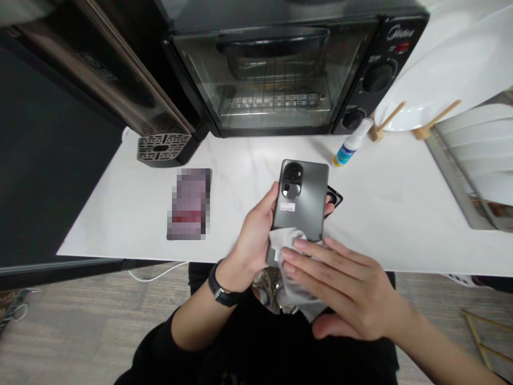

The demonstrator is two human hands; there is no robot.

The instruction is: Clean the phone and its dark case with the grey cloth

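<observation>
Wiping the lower back of a grey phone (310,200), two bare hands work over the front edge of a white bench (409,219). The left hand (253,238) is closed round the phone, thumb along its left edge and a fingertip showing at the right. The right hand (355,289) lies nearly flat, its fingers extended close together on a pale grey cloth (290,238), the thumb well apart below.

To do this well, the left grip should stay firm but light, since the phone's smooth back looks likely to slip. Flat fingers suit the work, spreading pressure evenly. Strokes would best go easy round the raised camera (292,180) and the small sticker (287,207), whose edges could catch the cloth. The loose part hanging below wants gathering in, clear of the crinkled silvery thing (270,283). A spray bottle (351,145) stands near, behind the phone.
</observation>
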